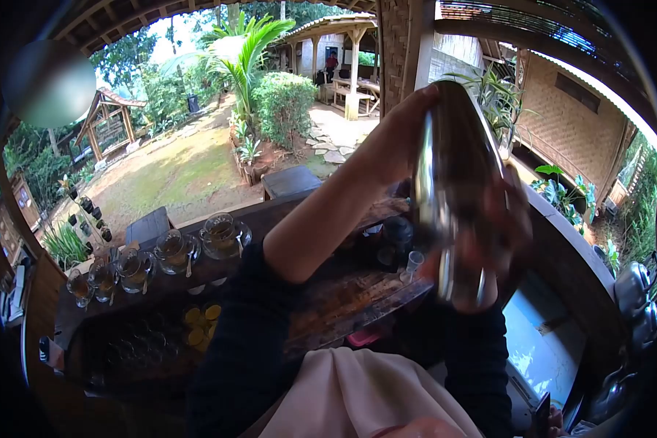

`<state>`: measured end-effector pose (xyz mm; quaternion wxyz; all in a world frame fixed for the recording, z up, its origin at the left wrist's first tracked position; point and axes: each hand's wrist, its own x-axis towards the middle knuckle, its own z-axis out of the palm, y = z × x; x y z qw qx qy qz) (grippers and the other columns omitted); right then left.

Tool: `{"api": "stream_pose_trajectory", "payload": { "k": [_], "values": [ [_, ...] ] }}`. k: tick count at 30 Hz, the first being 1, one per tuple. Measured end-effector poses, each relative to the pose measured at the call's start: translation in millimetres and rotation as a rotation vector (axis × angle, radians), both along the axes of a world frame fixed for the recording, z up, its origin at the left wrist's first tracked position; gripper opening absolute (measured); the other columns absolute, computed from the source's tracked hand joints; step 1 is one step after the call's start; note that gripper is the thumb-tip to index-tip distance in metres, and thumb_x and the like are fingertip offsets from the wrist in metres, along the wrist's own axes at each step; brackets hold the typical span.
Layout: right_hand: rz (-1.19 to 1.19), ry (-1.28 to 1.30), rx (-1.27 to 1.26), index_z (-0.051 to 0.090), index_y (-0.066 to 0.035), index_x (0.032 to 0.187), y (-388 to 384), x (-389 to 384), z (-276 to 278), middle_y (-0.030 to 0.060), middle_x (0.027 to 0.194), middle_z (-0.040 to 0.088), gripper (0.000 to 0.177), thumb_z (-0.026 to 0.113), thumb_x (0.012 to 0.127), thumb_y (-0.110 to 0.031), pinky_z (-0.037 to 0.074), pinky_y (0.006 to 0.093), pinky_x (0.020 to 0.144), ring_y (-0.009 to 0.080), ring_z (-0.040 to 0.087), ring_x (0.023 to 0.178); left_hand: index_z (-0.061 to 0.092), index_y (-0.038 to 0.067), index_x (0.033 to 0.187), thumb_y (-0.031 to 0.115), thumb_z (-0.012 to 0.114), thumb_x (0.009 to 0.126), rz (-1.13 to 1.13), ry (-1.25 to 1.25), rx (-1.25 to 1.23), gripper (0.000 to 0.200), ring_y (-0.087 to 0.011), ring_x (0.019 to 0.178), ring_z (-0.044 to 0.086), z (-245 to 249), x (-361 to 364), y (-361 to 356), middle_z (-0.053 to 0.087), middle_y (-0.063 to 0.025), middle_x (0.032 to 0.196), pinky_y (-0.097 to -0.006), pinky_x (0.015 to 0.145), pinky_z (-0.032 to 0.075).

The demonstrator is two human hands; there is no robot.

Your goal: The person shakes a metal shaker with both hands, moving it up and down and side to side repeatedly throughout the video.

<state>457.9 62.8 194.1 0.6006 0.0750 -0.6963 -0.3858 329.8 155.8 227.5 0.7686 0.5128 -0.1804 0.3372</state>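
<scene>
Garden (285, 102) behind, left fingers (431, 95) and right fingers (517, 212) grasp the metal shaker (451, 153), steeply tilted.

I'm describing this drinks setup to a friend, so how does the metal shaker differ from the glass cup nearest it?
The metal shaker is tall and opaque; the glass cup is squat and see-through, showing a brownish drink. The shaker is held up by the left hand and right hand; the cup sits on a saucer. Both look shiny.

No readable text anywhere.
</scene>
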Motion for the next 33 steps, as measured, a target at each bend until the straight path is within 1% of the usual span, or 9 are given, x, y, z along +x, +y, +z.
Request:
{"api": "stream_pose_trajectory", "payload": {
  "k": [3,12,13,15,17,23,26,31,33],
  "values": [
    [0.146,0.297,-0.698,0.060,0.001,0.107,53,2,13,0.0173,0.117,0.058,0.038,0.070,0.080,-0.023,0.045,0.0350,0.091,0.0241,0.054,0.111,0.057,0.002,0.103,0.028,0.049,0.092,0.214,-0.045,-0.324,0.029,-0.0239,0.085,0.065,-14,17,29,0.066,-0.0121,0.090,-0.0381,0.079,0.055],
    [0.509,0.318,0.464,0.058,-0.029,0.097,36,-54,-11,-0.0016,0.098,0.054,0.040,0.080,0.066,-0.037,0.036,0.0498,0.098,0.0290,0.054,0.106,0.055,0.005,0.108,0.025,0.057,0.091,0.453,-0.182,0.137,0.026,-0.0152,0.089,0.062,-6,6,-14,0.063,-0.0071,0.099,-0.0318,0.079,0.052],
    [0.095,0.171,-0.071,0.058,-0.031,0.098,19,-9,-36,-0.0002,0.108,0.054,0.040,0.081,0.065,-0.038,0.036,0.0516,0.098,0.0332,0.051,0.111,0.057,0.005,0.105,0.029,0.055,0.091,0.489,-0.041,-0.123,0.028,-0.0162,0.086,0.063,-2,6,-10,0.064,-0.0080,0.095,-0.0327,0.078,0.052],
    [0.003,0.044,-0.142,0.047,-0.014,0.121,69,-3,-8,0.0186,0.124,0.049,0.054,0.070,0.079,-0.038,0.042,0.0557,0.095,0.0405,0.049,0.115,0.059,0.006,0.099,0.039,0.051,0.089,0.097,-0.114,-0.187,0.035,-0.0216,0.079,0.064,-13,-3,37,0.065,-0.0108,0.087,-0.0365,0.074,0.054],
    [0.044,0.108,-0.376,0.048,-0.009,0.118,66,-10,-3,0.0215,0.122,0.051,0.048,0.069,0.079,-0.028,0.043,0.0550,0.093,0.0410,0.048,0.116,0.058,0.006,0.099,0.032,0.053,0.089,0.316,-0.141,-0.318,0.028,-0.0217,0.081,0.064,-20,-6,37,0.065,-0.0108,0.089,-0.0362,0.077,0.053],
    [0.521,0.116,0.554,0.049,-0.015,0.118,64,-37,-67,0.0105,0.126,0.044,0.051,0.066,0.081,-0.044,0.040,0.0585,0.096,0.0368,0.049,0.114,0.042,0.011,0.128,0.015,0.064,0.084,0.298,-0.579,0.364,0.049,-0.0242,0.112,0.054,-34,-15,-40,0.048,-0.0116,0.128,-0.0384,0.092,0.048],
    [0.500,0.150,0.398,0.052,-0.021,0.113,54,-49,-61,0.0081,0.125,0.044,0.045,0.071,0.076,-0.039,0.042,0.0553,0.094,0.0350,0.050,0.112,0.048,0.011,0.122,0.023,0.061,0.086,0.391,-0.292,0.022,0.040,-0.0245,0.103,0.058,-48,-41,-4,0.054,-0.0118,0.120,-0.0385,0.087,0.050],
    [0.431,0.258,-0.788,0.059,-0.003,0.097,80,-87,-32,0.0141,0.109,0.061,0.049,0.082,0.060,-0.026,0.047,0.0426,0.085,0.0361,0.057,0.103,0.060,0.001,0.094,0.032,0.045,0.090,0.578,-0.256,-0.590,0.034,-0.0248,0.076,0.066,-75,-68,24,0.066,-0.0155,0.086,-0.0382,0.072,0.056],
    [0.399,0.015,-0.368,0.062,-0.007,0.096,43,-97,-31,0.0115,0.105,0.063,0.037,0.078,0.065,-0.018,0.047,0.0416,0.084,0.0312,0.059,0.102,0.056,0.004,0.113,0.042,0.040,0.093,0.025,-0.305,-0.404,0.046,-0.0272,0.084,0.065,-92,-95,-1,0.064,-0.0169,0.102,-0.0401,0.075,0.055]
  ]
}}
